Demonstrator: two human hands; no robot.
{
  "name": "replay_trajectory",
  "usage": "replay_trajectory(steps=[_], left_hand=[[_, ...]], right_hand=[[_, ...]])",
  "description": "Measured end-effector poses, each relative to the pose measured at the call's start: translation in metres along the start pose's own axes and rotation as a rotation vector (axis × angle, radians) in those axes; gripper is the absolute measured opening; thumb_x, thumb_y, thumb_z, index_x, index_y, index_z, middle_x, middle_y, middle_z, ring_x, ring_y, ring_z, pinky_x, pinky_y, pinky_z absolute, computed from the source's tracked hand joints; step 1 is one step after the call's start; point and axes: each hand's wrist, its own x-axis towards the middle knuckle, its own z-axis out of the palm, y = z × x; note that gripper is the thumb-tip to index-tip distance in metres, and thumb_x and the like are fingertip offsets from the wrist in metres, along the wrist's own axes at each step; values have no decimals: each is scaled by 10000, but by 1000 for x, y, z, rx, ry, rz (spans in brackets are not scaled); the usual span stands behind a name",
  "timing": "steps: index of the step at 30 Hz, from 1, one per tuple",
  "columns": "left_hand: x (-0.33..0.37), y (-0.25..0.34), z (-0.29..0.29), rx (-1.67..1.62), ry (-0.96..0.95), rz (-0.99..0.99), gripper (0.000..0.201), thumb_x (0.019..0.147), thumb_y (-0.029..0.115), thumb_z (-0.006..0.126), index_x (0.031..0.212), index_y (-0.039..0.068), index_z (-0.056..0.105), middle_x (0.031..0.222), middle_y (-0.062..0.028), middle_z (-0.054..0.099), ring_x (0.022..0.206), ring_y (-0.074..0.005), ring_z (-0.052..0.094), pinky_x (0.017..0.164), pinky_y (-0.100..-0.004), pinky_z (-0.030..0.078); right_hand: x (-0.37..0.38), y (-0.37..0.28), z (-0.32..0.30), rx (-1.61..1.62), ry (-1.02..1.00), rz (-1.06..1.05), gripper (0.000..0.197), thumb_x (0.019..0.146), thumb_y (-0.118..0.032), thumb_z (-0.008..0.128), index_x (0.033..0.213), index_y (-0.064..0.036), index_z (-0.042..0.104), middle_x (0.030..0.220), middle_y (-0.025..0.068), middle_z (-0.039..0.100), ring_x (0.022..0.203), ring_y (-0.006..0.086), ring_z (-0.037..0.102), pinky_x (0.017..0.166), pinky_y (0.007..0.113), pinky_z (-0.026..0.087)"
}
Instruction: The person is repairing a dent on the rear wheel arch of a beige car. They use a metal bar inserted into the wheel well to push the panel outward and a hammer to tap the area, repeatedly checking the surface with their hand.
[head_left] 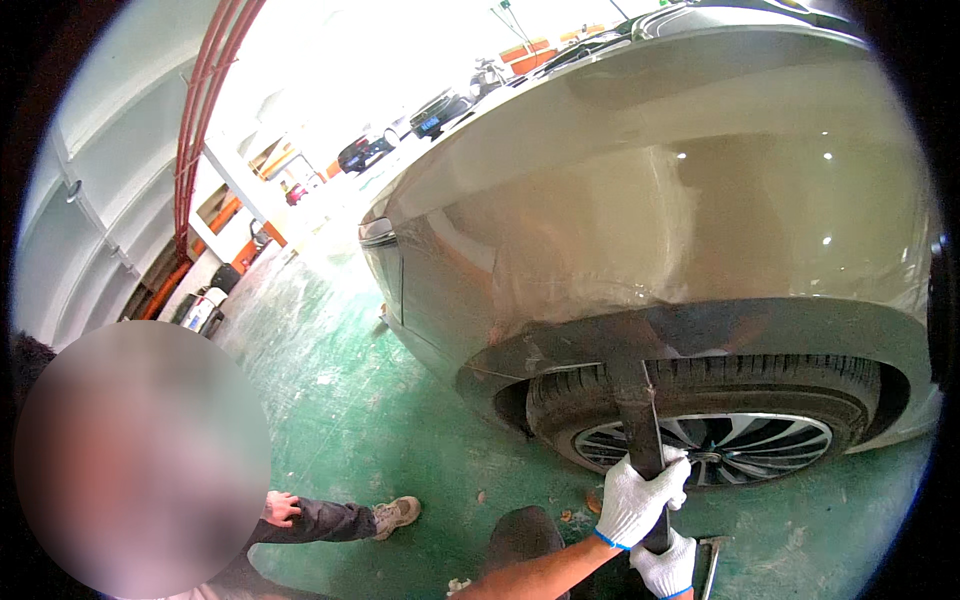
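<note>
Both my hands wear white knit gloves with blue cuffs and grip one long, dark, flat bar (644, 435). My left hand (638, 502) is wrapped round it just below the wheel's rim. Lower down, my right hand (668, 566) closes round the bar near its bottom end. The bar slants up across the tyre (560, 400) to the dark wheel arch trim (720, 325); whether its tip sits behind the trim I cannot tell. Above the arch, the beige car fender (590, 220) shows creases and scuffs near its lower edge. The wheel (710, 455) has dark and silver spokes.
At left another person sits or crouches, a hand (283, 509) on a trouser leg and a beige shoe (398, 515) on the green floor (330, 420). A thin metal tool (712, 565) lies beside my right hand. Cars (440, 112) and red pipes (205, 110) are farther off.
</note>
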Motion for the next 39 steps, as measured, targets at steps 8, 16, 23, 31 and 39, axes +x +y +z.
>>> replay_trajectory(steps=[8, 16, 23, 31, 39], left_hand=[[2, -5, 0, -17, 26, -16, 199, 890, 35, 780, 1050, -41, 688, 793, -93, 693, 617, -154, 660, 607, -322, 582], [6, -9, -2, 23, 63, 20, 183, 914, 82, 776, 1053, -7, 698, 775, -43, 683, 626, -108, 643, 576, -270, 534], [3, -19, -1, 9, 45, 44, 359, 893, 49, 789, 1198, -37, 620, 827, -83, 688, 660, -153, 665, 644, -327, 581], [-13, -60, -12, 77, 103, 7, 274, 908, 92, 788, 1132, -17, 675, 843, -59, 710, 679, -117, 667, 612, -287, 544], [-9, -49, -9, 314, 85, 237, 397, 832, 272, 847, 1111, 41, 684, 841, -69, 734, 746, -167, 712, 709, -327, 568]], right_hand=[[12, 5, -15, -149, -188, 72, 411, 864, -350, 745, 1173, -81, 727, 860, 274, 702, 870, 432, 727, 755, 503, 575], [20, 7, -7, -36, -101, -96, 303, 887, -322, 734, 1066, -79, 762, 804, 273, 679, 789, 444, 713, 668, 509, 566], [22, 20, -4, -61, -127, -180, 291, 893, -338, 740, 1001, -68, 737, 751, 273, 660, 681, 477, 674, 618, 529, 544], [23, 51, 30, 55, -8, -138, 219, 797, -228, 826, 947, -73, 789, 820, 135, 776, 841, 245, 779, 748, 389, 585], [15, 65, 36, -260, 306, -122, 384, 783, -359, 846, 1071, -116, 769, 854, 145, 771, 832, 300, 771, 743, 402, 583]])
